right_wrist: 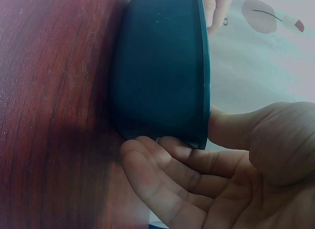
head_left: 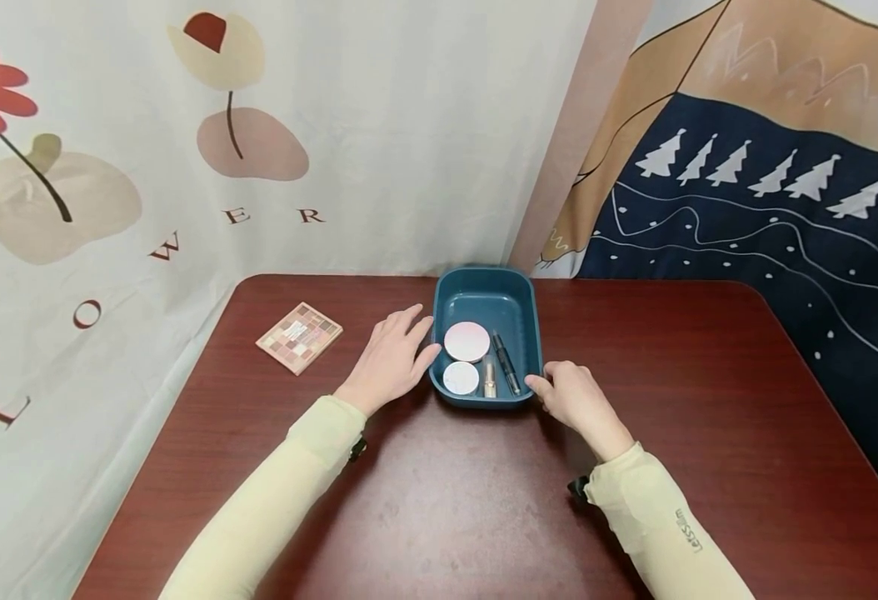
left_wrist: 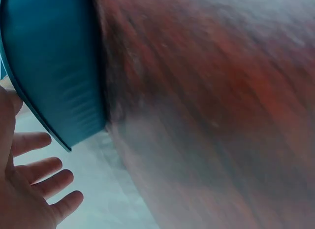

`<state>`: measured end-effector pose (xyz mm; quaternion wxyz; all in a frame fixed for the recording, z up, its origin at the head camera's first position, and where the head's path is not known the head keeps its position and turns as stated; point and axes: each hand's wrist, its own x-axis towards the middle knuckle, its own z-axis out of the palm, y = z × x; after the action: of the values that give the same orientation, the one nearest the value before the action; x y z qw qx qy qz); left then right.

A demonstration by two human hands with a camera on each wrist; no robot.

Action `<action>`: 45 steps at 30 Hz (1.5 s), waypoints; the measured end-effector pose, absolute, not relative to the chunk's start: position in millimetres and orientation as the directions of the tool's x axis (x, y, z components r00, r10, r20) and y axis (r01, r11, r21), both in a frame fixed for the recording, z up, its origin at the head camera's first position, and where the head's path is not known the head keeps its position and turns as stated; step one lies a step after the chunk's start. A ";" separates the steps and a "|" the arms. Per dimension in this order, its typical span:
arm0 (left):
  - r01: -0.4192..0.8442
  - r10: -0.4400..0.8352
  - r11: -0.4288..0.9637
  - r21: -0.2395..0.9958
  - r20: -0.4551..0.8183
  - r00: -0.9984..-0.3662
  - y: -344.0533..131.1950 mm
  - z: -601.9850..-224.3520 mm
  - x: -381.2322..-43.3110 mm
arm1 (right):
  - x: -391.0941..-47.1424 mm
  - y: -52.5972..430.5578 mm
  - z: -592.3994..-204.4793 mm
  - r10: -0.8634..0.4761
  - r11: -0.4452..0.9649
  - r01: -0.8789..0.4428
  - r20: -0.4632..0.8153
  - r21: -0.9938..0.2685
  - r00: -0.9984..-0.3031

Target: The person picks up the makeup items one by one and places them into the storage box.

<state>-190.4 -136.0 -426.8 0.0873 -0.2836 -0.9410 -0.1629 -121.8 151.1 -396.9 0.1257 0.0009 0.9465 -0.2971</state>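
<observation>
A deep blue plastic bin (head_left: 487,282) stands on the table between my hands. In it lie a pink round compact (head_left: 466,341), a white round compact (head_left: 461,378), a gold lipstick tube (head_left: 490,379) and a slim black cosmetic pen (head_left: 506,364). My right hand (head_left: 576,395) grips the bin's near right corner, thumb at the rim; in the right wrist view its fingers (right_wrist: 142,165) curl against the outer wall. At the left rim is my left hand (head_left: 388,358), its fingers extended and spread; the left wrist view shows these fingers (left_wrist: 47,182) apart from the wall.
An eyeshadow palette (head_left: 300,337) lies on the dark red wooden table (head_left: 439,500), left of my left hand. Behind the table's far edge hang a white flower-print curtain (head_left: 409,125) and a navy cloth with tree prints (head_left: 746,217).
</observation>
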 end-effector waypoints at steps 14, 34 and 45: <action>0.464 0.419 0.848 0.255 0.214 -0.882 -165.4 -437.9 -193.9 | -122.2 151.9 -395.2 -0.081 0.825 0.072 -0.242 -0.561 -0.967; 0.379 0.345 0.901 0.210 0.178 -0.921 -210.2 -444.1 -200.2 | -123.5 151.6 -396.2 -0.079 0.818 0.085 -0.258 -0.568 -0.963; 0.293 0.267 0.934 0.202 0.147 -0.952 -246.0 -444.8 -201.4 | -124.1 153.0 -397.9 -0.079 0.810 0.090 -0.261 -0.579 -0.962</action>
<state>-201.4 -246.0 -444.8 0.0586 -0.1428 -0.9817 -0.1114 -124.1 153.0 -397.9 0.1375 0.0028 0.9413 -0.3082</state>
